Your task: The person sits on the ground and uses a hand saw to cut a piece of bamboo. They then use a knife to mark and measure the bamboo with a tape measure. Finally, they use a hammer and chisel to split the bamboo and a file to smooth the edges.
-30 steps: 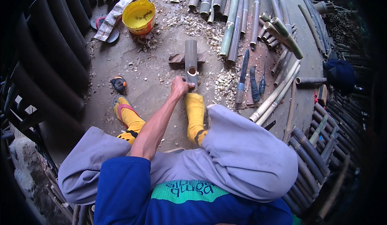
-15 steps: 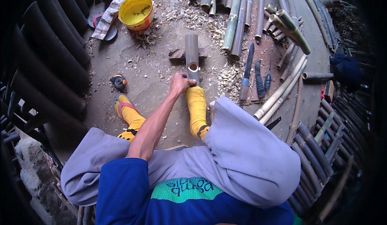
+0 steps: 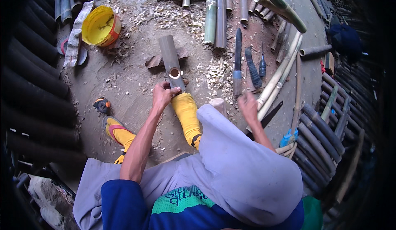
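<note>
Matt bamboo tube (image 3: 170,61); glossy plastic bucket (image 3: 100,26)

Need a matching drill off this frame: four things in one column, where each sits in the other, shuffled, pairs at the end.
Things:
1. yellow bucket
2. short bamboo tube
3. left hand
4. right hand

Places:
A. raised over the ground near the long pale poles, holding nothing that shows
B. on its side at the upper left, beside a strip of cloth
C. gripping the near end of the tube, above the yellow-socked foot
D. lying on the dirt in the middle, a hole in its upper side

Pairs: 1-B, 2-D, 3-C, 4-A
</note>
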{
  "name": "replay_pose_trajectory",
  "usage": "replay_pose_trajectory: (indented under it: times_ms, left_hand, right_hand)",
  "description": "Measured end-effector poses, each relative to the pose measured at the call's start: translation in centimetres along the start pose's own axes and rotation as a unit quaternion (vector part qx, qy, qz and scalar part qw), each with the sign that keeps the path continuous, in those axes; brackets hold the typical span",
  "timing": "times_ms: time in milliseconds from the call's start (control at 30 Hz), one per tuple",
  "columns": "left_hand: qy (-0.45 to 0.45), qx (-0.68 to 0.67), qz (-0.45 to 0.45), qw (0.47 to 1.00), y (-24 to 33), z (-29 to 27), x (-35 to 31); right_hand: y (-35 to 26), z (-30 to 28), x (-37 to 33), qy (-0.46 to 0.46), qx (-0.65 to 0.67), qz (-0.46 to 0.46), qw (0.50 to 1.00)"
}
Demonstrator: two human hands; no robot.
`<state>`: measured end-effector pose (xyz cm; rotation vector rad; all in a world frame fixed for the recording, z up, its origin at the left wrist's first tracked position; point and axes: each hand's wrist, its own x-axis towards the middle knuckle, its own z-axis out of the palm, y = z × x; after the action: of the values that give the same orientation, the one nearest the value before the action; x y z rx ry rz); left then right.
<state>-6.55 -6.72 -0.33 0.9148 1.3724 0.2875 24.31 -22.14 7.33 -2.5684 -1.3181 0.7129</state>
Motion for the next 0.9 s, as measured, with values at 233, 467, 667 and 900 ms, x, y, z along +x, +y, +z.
replay_pose_trajectory:
  times_ms: [233,467,667,900]
  left_hand:
    - [0.049,0.031,0.019,0.998,-0.5,0.4,-0.4]
    - [0.052,0.03,0.008,0.998,0.0,-0.2,-1.8]
    - [0.091,0.035,0.093,0.991,-0.5,1.3,-3.6]
    - [0.168,0.032,0.153,0.973,-2.9,2.2,-3.3]
  right_hand:
    - [6.2,-0.9,11.0,0.023,-0.149,0.01,0.989]
    - [8.3,0.1,12.0,0.04,-0.152,0.008,0.988]
    - [1.5,-1.2,7.0,0.225,0.076,0.011,0.971]
    - [-14.5,-3.3,6.2,0.068,0.201,-0.176,0.961]
